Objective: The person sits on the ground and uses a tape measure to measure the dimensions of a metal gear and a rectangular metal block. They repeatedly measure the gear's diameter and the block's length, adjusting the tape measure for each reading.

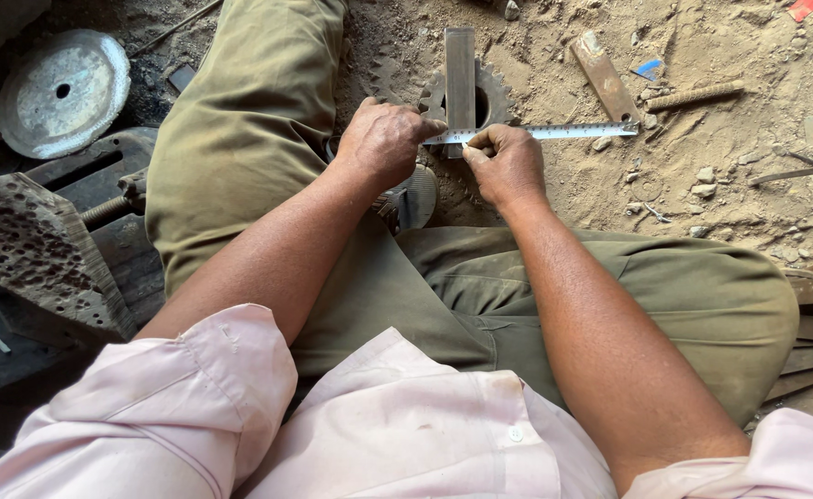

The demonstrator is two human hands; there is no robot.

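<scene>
steel ruler (554, 132) lies crosswise over a flat metal bar (460, 74), which rests upright in the picture on a toothed sprocket (494, 92) set in the sandy ground (702, 55). going left to right: a grey round disc (62, 91) and a pitted metal block (27, 249) sit at the far left, well apart from the work. the left hand (383, 143) presses down beside the bar, its fingertips (432, 125) curled onto the ruler's near end. the right hand (508, 164) pinches a small pale marker, probably chalk, its fingers (480, 140) closed tight just under the ruler's edge. the measure looks set and the mark seems to be in the making; no finished line shows. a rusty strip (602, 76) and a threaded rod (693, 95) lie further right.
</scene>
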